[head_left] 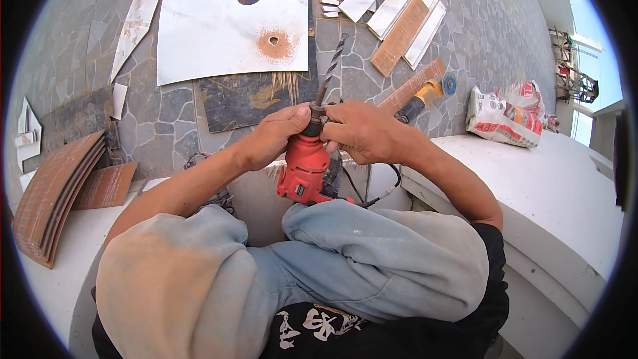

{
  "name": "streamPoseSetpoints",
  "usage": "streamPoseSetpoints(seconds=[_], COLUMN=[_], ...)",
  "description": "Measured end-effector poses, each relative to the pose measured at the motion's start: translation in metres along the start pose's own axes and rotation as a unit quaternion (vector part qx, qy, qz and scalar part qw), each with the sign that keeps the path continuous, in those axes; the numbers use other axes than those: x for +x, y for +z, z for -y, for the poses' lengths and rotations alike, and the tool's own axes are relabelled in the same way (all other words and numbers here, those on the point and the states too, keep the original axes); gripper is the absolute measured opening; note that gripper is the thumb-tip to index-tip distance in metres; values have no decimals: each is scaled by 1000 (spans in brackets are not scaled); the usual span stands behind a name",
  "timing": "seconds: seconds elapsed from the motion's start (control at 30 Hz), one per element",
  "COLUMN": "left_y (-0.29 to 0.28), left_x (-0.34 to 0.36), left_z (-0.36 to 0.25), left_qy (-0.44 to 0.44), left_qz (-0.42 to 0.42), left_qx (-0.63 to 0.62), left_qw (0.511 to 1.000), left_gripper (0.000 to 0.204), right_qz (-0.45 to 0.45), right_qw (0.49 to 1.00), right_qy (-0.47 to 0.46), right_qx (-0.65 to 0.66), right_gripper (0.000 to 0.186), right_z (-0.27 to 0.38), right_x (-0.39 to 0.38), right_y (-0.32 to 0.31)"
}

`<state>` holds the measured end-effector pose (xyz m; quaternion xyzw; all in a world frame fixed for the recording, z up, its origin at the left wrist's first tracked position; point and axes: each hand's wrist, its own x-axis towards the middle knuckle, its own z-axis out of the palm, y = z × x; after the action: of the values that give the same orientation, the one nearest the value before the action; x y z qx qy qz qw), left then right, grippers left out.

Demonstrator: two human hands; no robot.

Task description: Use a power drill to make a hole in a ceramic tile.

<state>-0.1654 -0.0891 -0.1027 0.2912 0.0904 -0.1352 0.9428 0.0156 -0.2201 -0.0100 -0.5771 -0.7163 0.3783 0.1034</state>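
A red power drill stands between my knees, its long spiral drill bit pointing away from me and tilted slightly right. My left hand is closed around the left side of the drill chuck, thumb along its front end. On the chuck's other side, my right hand has its fingers pinched together at a small metal piece, mostly hidden by them. Farther off lies a white marble-look tile with a notch in its far edge and a small drilled hole ringed by reddish dust.
Cut tile strips lie at the far right, near a yellow angle grinder. Bags rest on the white ledge to my right. Brown-backed curved tiles are stacked at left. A black cable loops beside the drill.
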Motion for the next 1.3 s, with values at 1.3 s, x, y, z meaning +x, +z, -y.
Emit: streamPoseSetpoints(seconds=[1.3], left_y=[19], left_x=[-10], left_z=[-8], left_qy=[14], left_qz=[-27], left_qx=[85], left_qw=[996], left_gripper=[50], right_qz=[-123], right_qw=[972], right_qy=[-145], right_qx=[-136], right_gripper=[14], right_z=[-15], right_x=[-1], right_y=[25])
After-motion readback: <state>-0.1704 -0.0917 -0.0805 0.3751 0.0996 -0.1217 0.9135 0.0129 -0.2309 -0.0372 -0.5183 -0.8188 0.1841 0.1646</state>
